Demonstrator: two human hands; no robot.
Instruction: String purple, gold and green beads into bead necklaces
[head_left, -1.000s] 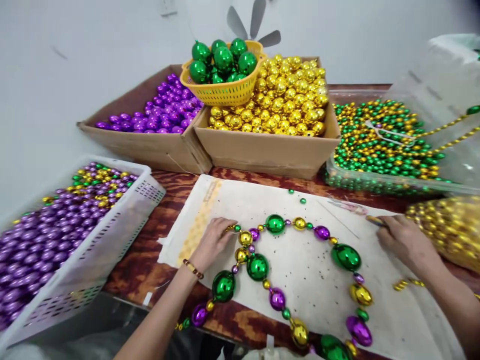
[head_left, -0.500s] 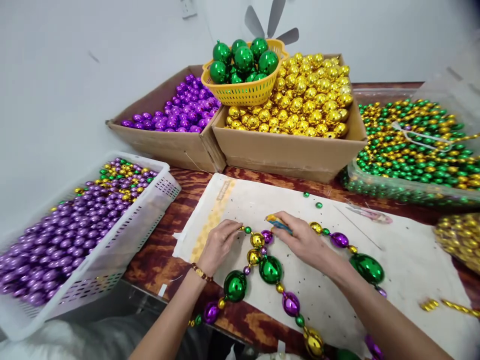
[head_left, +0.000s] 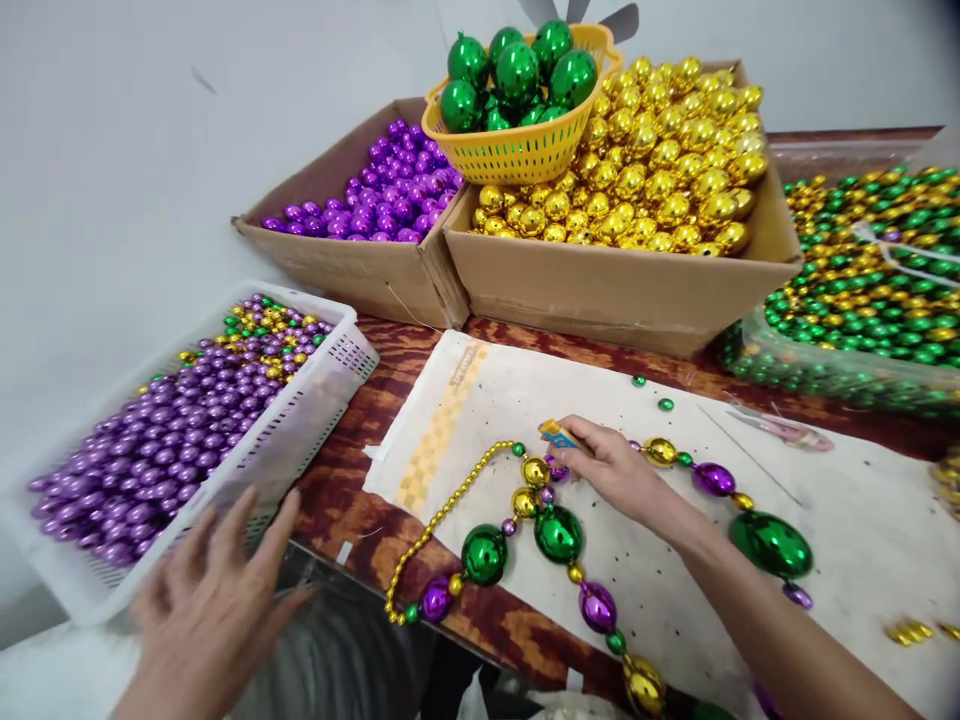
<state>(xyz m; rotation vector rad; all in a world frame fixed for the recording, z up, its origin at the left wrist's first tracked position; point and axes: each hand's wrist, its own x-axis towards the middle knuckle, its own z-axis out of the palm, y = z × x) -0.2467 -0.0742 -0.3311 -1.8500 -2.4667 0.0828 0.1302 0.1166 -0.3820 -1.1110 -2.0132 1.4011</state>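
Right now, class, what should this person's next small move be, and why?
Probably bring the left hand to the strand to steady it: that hand is spread open by the white basket with nothing visible in it, while the right hand grips a small tool close to the strand.

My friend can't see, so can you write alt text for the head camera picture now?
A person's right hand grips a small yellow-and-blue tool beside a green, gold and purple bead string; the spread left hand is near a white basket of beads. Behind stand cardboard boxes.
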